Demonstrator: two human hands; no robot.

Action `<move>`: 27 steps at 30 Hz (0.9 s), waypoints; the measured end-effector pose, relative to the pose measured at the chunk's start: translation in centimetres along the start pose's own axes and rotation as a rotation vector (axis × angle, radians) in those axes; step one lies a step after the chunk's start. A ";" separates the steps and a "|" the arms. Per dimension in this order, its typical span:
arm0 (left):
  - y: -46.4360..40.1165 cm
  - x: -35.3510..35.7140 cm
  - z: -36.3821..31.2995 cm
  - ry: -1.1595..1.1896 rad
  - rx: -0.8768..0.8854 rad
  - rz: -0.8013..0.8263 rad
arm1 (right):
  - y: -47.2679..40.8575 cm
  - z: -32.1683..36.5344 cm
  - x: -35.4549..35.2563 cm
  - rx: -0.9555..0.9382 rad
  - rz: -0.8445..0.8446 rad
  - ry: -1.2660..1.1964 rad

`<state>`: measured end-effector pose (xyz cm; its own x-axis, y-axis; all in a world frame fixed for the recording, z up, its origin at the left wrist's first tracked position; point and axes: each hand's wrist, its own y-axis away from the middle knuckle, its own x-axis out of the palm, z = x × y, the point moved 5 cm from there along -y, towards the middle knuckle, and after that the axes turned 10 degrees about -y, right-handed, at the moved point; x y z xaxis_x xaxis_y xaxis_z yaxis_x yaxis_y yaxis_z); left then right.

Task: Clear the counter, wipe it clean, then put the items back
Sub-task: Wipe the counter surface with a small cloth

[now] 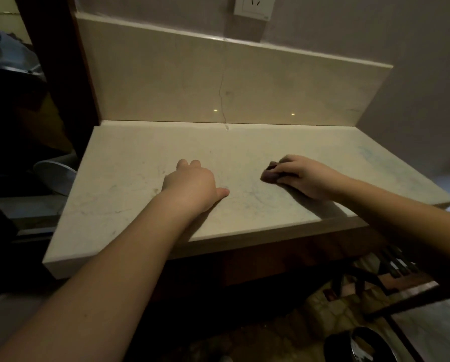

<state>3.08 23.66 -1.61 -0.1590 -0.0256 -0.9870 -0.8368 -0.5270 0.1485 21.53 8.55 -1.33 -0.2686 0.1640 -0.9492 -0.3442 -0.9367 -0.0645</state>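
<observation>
A pale marble counter [130, 163] fills the middle of the view, with nothing standing on it. My right hand [306, 177] lies on its right half and grips a small dark cloth [269, 174], which pokes out past my fingers and touches the stone. My left hand [192, 182] rests on the counter near its middle, thumb stretched out to the right, fingers bent down toward the surface and holding nothing.
A cracked stone backsplash [226, 92] rises behind the counter, with a wall socket [254, 6] above it. A white round object [55, 178] sits low at the left. Dark items lie on the floor at lower right [359, 343], beside a dark frame [401, 301].
</observation>
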 end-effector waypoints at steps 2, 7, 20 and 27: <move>0.0 0.2 0.0 -0.011 0.005 -0.008 | 3.0 0.7 0.2 -0.053 0.049 -0.031; 0.0 -0.5 -0.3 -0.048 0.021 -0.006 | 2.2 -1.1 -0.6 -0.061 0.076 -0.017; -0.7 -1.1 -1.0 -0.009 -0.094 0.092 | 5.1 -0.4 0.9 -0.331 0.023 -0.068; -1.5 -1.5 -1.9 -0.008 -0.162 0.121 | 1.2 -2.0 -0.3 -0.320 0.073 -0.058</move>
<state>5.60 22.90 -0.46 -0.2581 -0.0907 -0.9618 -0.7163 -0.6501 0.2535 22.96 6.73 -1.74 -0.3358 0.1019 -0.9364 -0.0243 -0.9947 -0.0995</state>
